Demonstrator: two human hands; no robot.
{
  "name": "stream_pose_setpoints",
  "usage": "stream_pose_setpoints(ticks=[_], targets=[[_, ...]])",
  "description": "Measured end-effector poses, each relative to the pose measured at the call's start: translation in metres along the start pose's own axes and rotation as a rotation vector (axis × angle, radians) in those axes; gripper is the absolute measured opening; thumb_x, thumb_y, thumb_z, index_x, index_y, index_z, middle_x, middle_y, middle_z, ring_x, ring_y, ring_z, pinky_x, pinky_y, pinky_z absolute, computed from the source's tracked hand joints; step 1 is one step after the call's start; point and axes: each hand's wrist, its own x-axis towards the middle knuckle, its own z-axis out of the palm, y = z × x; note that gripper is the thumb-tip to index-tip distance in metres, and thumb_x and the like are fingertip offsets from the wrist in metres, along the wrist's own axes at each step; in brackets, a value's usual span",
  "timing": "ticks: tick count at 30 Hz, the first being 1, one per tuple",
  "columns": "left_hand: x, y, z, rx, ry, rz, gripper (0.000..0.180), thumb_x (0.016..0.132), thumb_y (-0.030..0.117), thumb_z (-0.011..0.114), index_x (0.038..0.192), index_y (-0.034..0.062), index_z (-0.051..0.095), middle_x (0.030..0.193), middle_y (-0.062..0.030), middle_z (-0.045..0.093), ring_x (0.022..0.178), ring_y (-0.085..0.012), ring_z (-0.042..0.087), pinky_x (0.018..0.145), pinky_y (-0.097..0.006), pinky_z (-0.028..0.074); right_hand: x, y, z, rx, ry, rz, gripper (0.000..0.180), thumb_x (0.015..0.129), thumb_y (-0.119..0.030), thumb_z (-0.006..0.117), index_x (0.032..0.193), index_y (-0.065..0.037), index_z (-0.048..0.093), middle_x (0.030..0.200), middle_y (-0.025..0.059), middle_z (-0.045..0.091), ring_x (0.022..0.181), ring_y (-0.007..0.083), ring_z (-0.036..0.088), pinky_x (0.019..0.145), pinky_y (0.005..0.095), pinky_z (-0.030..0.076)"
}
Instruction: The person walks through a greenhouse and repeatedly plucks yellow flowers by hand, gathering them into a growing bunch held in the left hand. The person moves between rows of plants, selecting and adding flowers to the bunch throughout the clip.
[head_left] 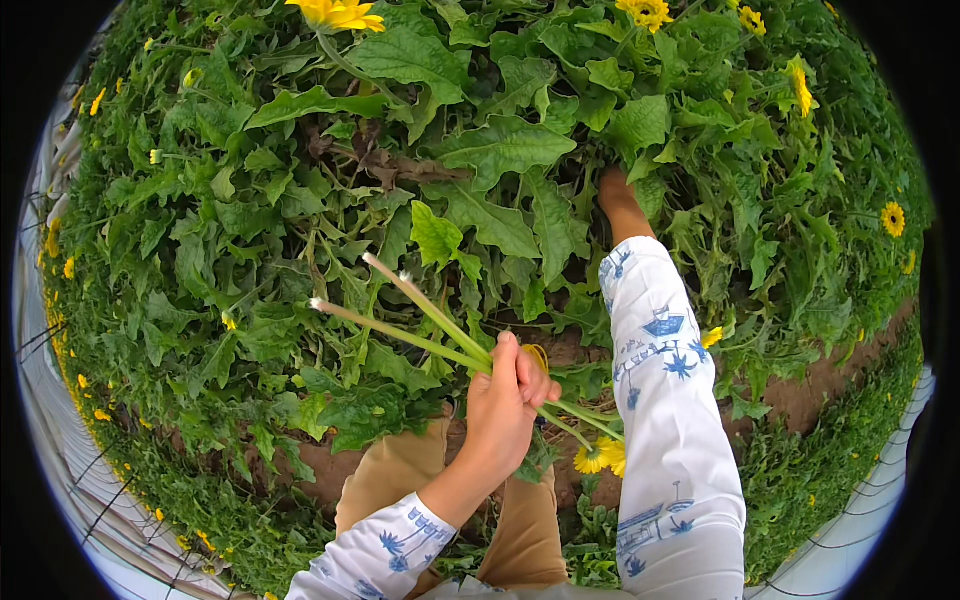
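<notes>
My left hand (508,398) is closed round the green stems (437,318) of a few cut yellow gerbera daisies, held in front of my legs. Their pale cut ends point up and to the left. The yellow flower heads (597,457) hang on the other side, partly behind my right sleeve. Something thin and yellow shows beside the left fingers. My right hand (617,190) reaches down among the leafy gerbera plants (505,150). Leaves cover its fingers, so what they touch is hidden.
Dense green foliage with brown withered leaves (400,168) spreads ahead. Yellow blooms stand at the far side, including a large one (338,14). Bare brown soil (800,385) runs as a path near my legs, with another plant row (835,480) behind it. Pale sheeting (50,400) lies at the left.
</notes>
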Motion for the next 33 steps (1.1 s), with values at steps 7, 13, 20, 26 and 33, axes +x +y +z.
stream_pose_setpoints(ticks=[7,13,20,26,33], targets=[[-0.012,-0.015,0.001,0.040,-0.022,-0.005,0.042,0.102,0.035,0.034,0.068,0.0111,0.036,0.058,0.0007,0.030,0.056,-0.0129,0.030,0.064,-0.033,0.038,0.003,0.017,-0.002,0.168,-0.048,-0.039,0.031,0.086,-0.021,0.048,0.103,-0.002,0.066,0.112,0.0224,0.062,0.101,0.0407,0.059,0.086,0.0445,0.048],[-0.015,-0.028,0.004,0.035,-0.046,0.026,0.041,0.102,0.036,0.035,0.068,0.0117,0.036,0.058,0.0016,0.029,0.057,-0.0125,0.031,0.064,-0.032,0.038,-0.080,0.036,-0.050,0.264,-0.167,-0.012,0.034,0.092,-0.021,0.037,0.102,0.000,0.063,0.109,0.0234,0.061,0.097,0.0409,0.058,0.084,0.0490,0.047],[-0.019,-0.052,0.025,0.078,-0.143,-0.052,0.033,0.099,0.035,0.045,0.078,0.0093,0.044,0.058,0.0033,0.031,0.053,-0.0103,0.033,0.054,-0.027,0.036,-0.251,0.113,-0.161,0.986,-0.369,-0.052,0.027,0.094,-0.024,0.045,0.088,-0.005,0.062,0.060,-0.0018,0.047,0.052,0.0082,0.041,0.052,0.0271,0.035],[-0.059,-0.086,0.030,0.213,-0.323,-0.032,0.030,0.095,0.037,0.054,0.096,0.0078,0.046,0.063,0.0040,0.034,0.054,-0.0084,0.034,0.051,-0.025,0.035,-0.395,0.126,-0.221,0.905,-0.124,-0.119,0.019,0.095,-0.022,0.046,0.091,-0.003,0.044,0.066,0.0056,0.056,0.057,0.0149,0.050,0.054,0.0324,0.041],[-0.164,-0.103,-0.001,0.205,-0.207,0.146,0.024,0.093,0.030,0.058,0.087,0.0067,0.058,0.068,0.0032,0.046,0.059,-0.0063,0.043,0.051,-0.023,0.038,-0.493,0.121,-0.240,0.936,-0.190,-0.275,0.018,0.092,-0.018,0.053,0.086,-0.002,0.054,0.077,0.0082,0.066,0.068,0.0176,0.063,0.063,0.0310,0.048]])
